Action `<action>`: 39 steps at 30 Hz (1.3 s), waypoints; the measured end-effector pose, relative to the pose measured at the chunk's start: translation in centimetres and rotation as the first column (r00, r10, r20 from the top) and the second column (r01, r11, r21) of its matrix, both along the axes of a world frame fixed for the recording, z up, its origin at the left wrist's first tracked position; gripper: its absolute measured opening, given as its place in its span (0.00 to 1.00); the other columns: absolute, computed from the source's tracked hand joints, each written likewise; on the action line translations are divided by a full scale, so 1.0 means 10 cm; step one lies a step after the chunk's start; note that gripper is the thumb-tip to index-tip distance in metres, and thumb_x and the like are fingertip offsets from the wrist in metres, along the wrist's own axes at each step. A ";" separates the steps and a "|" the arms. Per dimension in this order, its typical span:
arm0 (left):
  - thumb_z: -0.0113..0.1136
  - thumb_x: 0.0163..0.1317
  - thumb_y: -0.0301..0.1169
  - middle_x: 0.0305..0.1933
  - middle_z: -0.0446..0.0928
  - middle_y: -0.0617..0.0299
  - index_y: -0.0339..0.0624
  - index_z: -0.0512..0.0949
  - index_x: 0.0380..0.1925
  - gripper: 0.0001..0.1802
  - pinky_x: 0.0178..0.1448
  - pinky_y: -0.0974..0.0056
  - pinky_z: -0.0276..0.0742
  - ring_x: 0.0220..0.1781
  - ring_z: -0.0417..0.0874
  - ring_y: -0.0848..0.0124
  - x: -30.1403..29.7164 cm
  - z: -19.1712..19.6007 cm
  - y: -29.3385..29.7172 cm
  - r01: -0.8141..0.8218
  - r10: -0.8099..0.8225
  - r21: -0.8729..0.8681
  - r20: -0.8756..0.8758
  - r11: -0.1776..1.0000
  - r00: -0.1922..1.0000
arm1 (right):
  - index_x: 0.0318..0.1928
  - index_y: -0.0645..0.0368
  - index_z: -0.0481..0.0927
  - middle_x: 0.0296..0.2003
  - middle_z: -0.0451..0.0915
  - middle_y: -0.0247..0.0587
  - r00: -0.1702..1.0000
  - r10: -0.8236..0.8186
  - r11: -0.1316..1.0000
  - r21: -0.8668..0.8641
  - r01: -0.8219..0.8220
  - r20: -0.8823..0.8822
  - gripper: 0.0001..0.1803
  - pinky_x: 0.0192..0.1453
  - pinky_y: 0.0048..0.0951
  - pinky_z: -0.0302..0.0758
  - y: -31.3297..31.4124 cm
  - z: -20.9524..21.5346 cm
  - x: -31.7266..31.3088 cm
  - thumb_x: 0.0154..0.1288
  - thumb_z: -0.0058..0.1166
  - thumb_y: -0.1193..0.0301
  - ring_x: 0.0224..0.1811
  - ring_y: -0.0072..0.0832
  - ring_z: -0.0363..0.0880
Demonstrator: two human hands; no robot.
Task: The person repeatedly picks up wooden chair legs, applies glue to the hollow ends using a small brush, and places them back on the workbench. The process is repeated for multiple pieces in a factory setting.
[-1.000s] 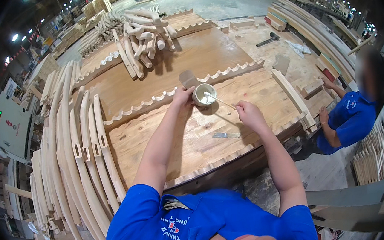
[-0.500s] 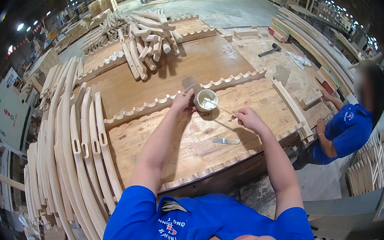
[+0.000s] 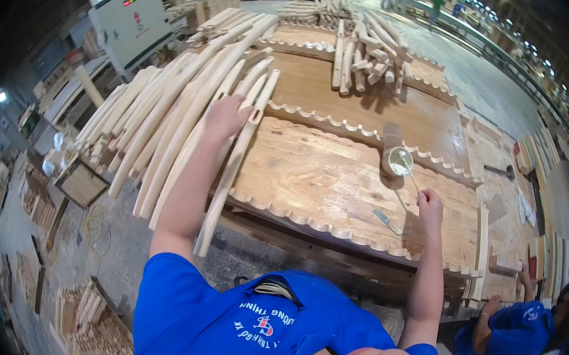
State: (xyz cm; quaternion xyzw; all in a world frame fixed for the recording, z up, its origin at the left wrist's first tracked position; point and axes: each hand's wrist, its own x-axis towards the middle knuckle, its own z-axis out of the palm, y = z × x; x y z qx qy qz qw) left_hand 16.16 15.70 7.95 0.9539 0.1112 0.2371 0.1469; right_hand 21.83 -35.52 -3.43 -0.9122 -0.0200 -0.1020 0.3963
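My left hand (image 3: 225,118) is on the near end of a row of curved wooden bars at the left, fingers closed over a slotted wooden bar (image 3: 240,144). Some of its fingertips are hidden. My right hand (image 3: 430,208) pinches a thin stick (image 3: 411,175), whose far end dips into a cup (image 3: 399,161) of whitish paste. The cup stands on the wooden worktop, by a scalloped wooden strip. A flat-bladed scraper (image 3: 387,221) lies on the worktop between my right hand and the scalloped front edge.
More curved bars (image 3: 156,128) are stacked at the left. A pile of wooden pieces (image 3: 371,49) lies at the back. A hammer (image 3: 500,171) and a white cloth (image 3: 526,209) rest at the right. A co-worker in a blue shirt (image 3: 511,330) stands at the lower right.
My left hand has let go of the cup and moved left to the slotted bars. My right hand still holds the stick in the cup. The view has turned left.
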 end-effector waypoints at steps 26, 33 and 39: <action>0.60 0.46 0.32 0.45 0.74 0.45 0.35 0.65 0.51 0.30 0.46 0.54 0.75 0.43 0.78 0.55 -1.26 -0.39 0.49 -0.328 0.273 -0.161 -0.289 0.931 0.918 | 0.41 0.60 0.79 0.42 0.81 0.46 0.979 0.011 0.730 -0.668 -0.146 -0.201 0.13 0.46 0.38 0.76 0.31 0.90 0.17 0.57 0.45 0.72 0.45 0.38 0.80; 0.56 0.44 0.26 0.30 0.75 0.54 0.30 0.66 0.47 0.26 0.28 0.67 0.75 0.25 0.78 0.69 -1.39 -0.33 0.30 -0.017 -0.069 -0.808 -0.071 0.589 0.995 | 0.33 0.62 0.81 0.29 0.83 0.43 0.914 0.050 0.888 -0.402 -0.225 -0.402 0.13 0.47 0.38 0.75 0.05 0.85 0.30 0.55 0.42 0.73 0.39 0.34 0.82; 0.57 0.44 0.24 0.32 0.75 0.57 0.33 0.67 0.46 0.24 0.30 0.68 0.73 0.27 0.76 0.72 -1.72 -0.36 -0.45 0.115 -0.159 -0.847 0.037 0.519 0.987 | 0.29 0.64 0.81 0.21 0.81 0.44 0.952 0.112 0.947 -0.259 -0.189 -0.284 0.13 0.40 0.35 0.75 -0.11 0.79 0.26 0.54 0.44 0.71 0.30 0.32 0.81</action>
